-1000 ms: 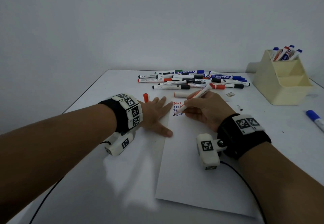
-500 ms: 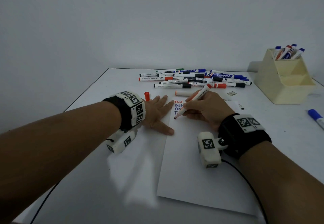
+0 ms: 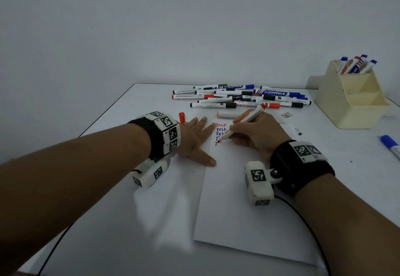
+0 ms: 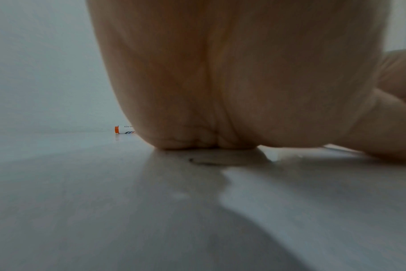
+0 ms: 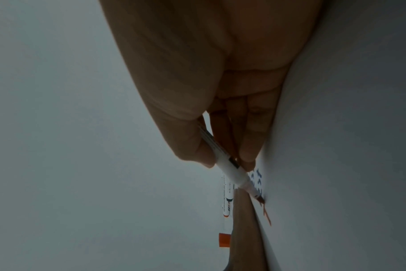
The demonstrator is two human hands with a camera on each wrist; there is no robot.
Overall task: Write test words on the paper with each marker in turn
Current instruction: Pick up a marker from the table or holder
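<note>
Now the right hand grips one orange marker (tip on paper); the left hand lies flat, fingers spread; four "Test" lines are finished.

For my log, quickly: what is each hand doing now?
Left hand: open, flat on the paper's edge.
Right hand: holding the orange marker, tip on the paper.

The paper lies on the table in front of the person. The left hand rests at its left edge, the right hand on its upper part, holding a marker with its tip on the sheet. A marker pile lies behind the paper, a loose cap behind the left hand, and a holder far right with markers in it.
</note>
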